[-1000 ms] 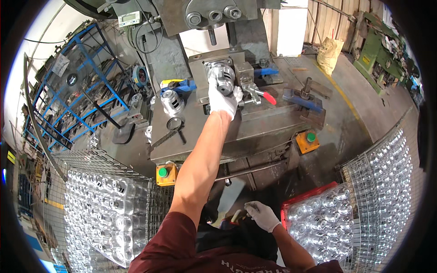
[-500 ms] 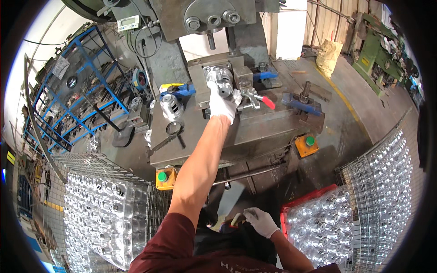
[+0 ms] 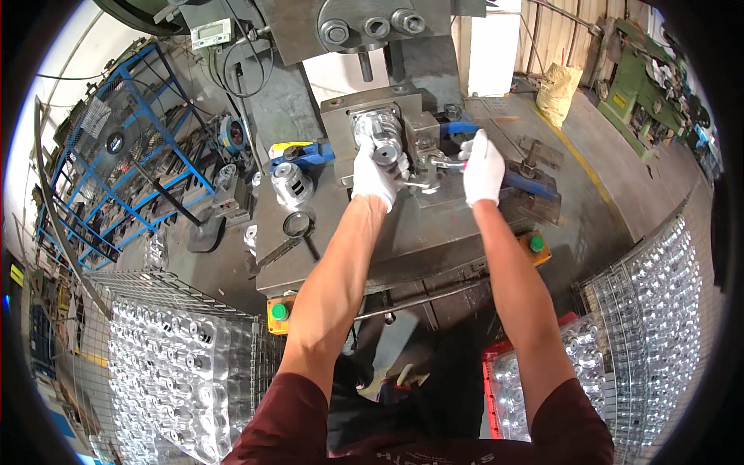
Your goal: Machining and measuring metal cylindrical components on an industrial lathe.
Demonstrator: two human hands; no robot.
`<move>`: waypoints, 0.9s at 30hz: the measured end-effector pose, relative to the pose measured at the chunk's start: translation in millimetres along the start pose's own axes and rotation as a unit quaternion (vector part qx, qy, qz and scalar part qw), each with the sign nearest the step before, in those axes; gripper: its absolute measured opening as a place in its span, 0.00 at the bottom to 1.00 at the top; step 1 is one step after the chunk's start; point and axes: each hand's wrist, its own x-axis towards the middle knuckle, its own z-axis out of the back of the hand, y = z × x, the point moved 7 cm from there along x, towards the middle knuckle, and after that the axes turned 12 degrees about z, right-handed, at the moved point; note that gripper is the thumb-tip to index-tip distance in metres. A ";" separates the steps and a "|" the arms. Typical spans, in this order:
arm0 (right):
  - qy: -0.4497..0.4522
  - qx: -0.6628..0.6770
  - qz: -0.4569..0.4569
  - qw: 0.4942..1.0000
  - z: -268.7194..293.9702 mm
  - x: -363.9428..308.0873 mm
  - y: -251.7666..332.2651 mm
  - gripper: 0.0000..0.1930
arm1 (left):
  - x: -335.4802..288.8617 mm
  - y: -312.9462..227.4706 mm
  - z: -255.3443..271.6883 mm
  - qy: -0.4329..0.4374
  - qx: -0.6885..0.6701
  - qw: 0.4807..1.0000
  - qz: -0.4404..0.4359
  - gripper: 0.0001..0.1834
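My left hand (image 3: 374, 177), in a white glove, has its fingers wrapped round the near end of a shiny cylindrical metal housing (image 3: 380, 128). That housing lies in the steel fixture block (image 3: 338, 124) under the press ram (image 3: 366, 67). To the right, my white-gloved right hand (image 3: 484, 167) is closed on the lever of a toggle clamp (image 3: 428, 184); most of its red handle is hidden by the glove. A second metal housing (image 3: 291, 184) stands on the press table, left of the fixture.
A round ring-shaped tool (image 3: 296, 225) lies on the table near the left edge. Blue clamps (image 3: 314, 153) flank the fixture. Green-buttoned yellow boxes (image 3: 280, 312) are at the table front. Wire baskets of metal housings (image 3: 178, 364) and a red crate (image 3: 496, 395) stand close by.
My right hand has risen from near my lap to the clamp lever. The lever has swung, its handle now inside my glove. My left hand stays on the housing.
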 end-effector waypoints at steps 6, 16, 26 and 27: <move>0.057 -0.141 0.019 0.988 -36.3 50.4 -34.1 0.27 | -12.3 -5.7 -16.4 0.043 0.037 0.998 -0.026 0.35; 0.274 -0.447 0.190 0.830 129.9 -98.3 8.8 0.26 | -293.8 -18.6 126.2 -0.318 0.702 0.537 -0.342 0.36; 0.384 -0.559 0.184 0.711 152.8 -104.5 -68.5 0.30 | -332.3 15.5 181.1 -0.323 0.750 0.493 -0.299 0.40; 0.388 -0.552 0.156 0.721 158.2 -102.3 -69.6 0.31 | -334.8 16.5 188.0 -0.311 0.738 0.500 -0.330 0.40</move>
